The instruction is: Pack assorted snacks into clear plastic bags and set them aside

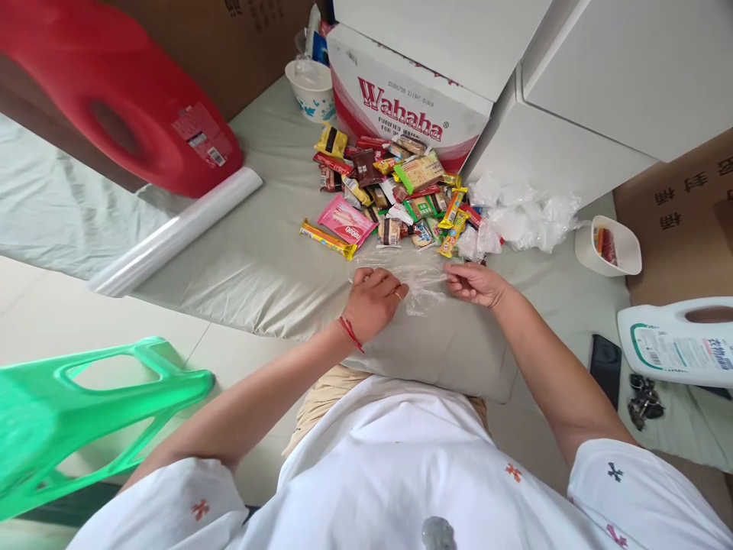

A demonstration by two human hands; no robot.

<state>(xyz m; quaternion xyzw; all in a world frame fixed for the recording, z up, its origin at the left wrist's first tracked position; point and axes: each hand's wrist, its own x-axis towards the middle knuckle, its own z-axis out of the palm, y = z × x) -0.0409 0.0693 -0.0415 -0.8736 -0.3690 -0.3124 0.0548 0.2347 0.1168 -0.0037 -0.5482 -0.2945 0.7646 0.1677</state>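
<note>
My left hand [373, 299] and my right hand [474, 283] both pinch a clear plastic bag [421, 284] that lies on the pale green sheet [257, 260]. The left hand wears a red string at the wrist and a ring. Its fingers are curled onto the bag's left edge. The right hand's fingers are closed on the bag's right edge. Just beyond the bag lies a heap of wrapped snacks [395, 198], among them a pink wafer pack [345, 219] and a long yellow bar [327, 239].
A Wahaha carton [401, 107] stands behind the snacks, with white boxes [573, 114] to its right. Crumpled clear bags [527, 214], a white cup [610, 246], a paper bowl [312, 90], a film roll [172, 233], a red jug [114, 92], a white jug [681, 340], a green stool [85, 412], a phone [605, 367] and keys [644, 399] surround me.
</note>
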